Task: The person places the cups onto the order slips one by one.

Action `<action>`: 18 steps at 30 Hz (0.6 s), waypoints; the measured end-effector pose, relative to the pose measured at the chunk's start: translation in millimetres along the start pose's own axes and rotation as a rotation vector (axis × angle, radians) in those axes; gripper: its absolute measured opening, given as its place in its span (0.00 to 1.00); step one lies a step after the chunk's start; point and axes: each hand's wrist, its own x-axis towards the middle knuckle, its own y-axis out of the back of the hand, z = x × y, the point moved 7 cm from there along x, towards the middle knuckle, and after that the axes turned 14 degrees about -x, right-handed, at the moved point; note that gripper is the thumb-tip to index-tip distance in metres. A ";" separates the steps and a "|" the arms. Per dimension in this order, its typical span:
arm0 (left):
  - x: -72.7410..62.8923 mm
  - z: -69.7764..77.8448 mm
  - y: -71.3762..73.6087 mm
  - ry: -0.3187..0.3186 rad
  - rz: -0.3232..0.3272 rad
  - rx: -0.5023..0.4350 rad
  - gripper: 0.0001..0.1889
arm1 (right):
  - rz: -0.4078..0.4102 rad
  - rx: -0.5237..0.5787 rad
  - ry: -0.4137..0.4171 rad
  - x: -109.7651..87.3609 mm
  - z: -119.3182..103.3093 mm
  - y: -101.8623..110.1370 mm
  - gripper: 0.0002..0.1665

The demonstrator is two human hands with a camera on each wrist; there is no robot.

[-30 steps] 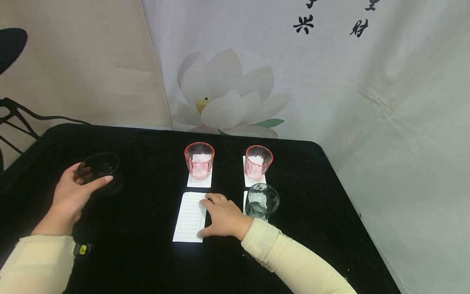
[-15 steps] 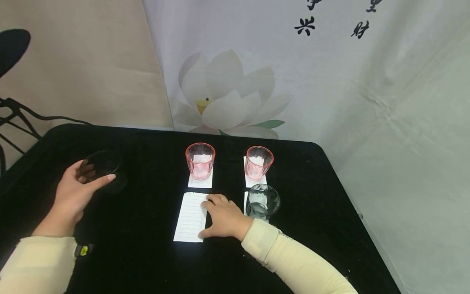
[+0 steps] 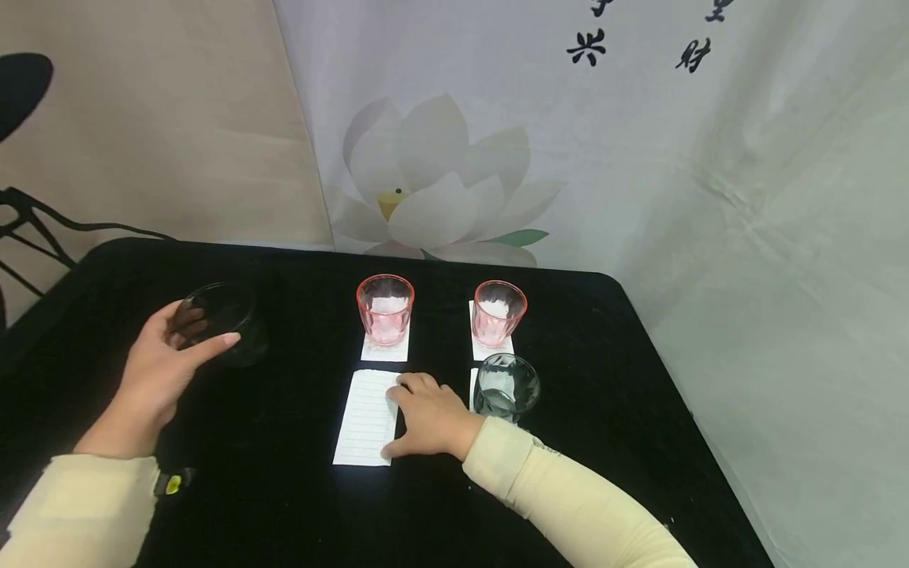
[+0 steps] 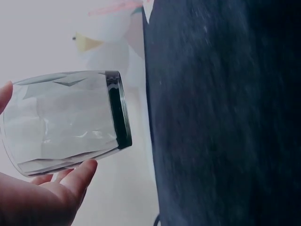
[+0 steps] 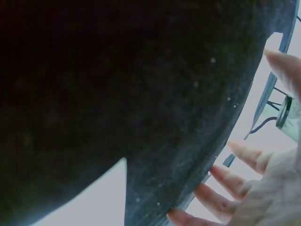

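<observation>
My left hand (image 3: 155, 377) grips a clear, dark-looking drinking glass (image 3: 230, 315) at the left. In the left wrist view the glass (image 4: 70, 120) is held off the black table, thumb on one side and fingers on the other. My right hand (image 3: 435, 420) rests at the right edge of a lined paper sheet (image 3: 360, 426), its fingers loosely spread and touching it. Behind the sheet, a pink-rimmed glass (image 3: 386, 312) stands on a white paper. A second pink-rimmed glass (image 3: 499, 314) stands on paper to its right. Nearer, a grey-green glass (image 3: 507, 388) stands beside my right wrist.
A black cloth covers the table (image 3: 284, 505). Behind it hangs a pale backdrop (image 3: 440, 181) with a lotus print and black characters. At the far left are a dark round object (image 3: 21, 91) and a black stand (image 3: 35, 229).
My left hand has moved right and slightly away from me with the glass. The right hand stays on the paper sheet, and the other glasses have not moved.
</observation>
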 end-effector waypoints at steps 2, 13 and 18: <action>-1.8 2.7 -5.0 -0.009 -0.010 -0.002 0.48 | -0.003 0.000 -0.001 0.1 -0.4 0.8 0.46; -8.3 18.9 -29.3 -0.083 -0.088 -0.010 0.46 | -0.009 0.007 -0.003 -0.6 0.6 3.6 0.46; -12.0 22.9 -36.7 -0.108 -0.109 -0.011 0.45 | -0.015 0.014 -0.006 -0.1 1.5 1.9 0.46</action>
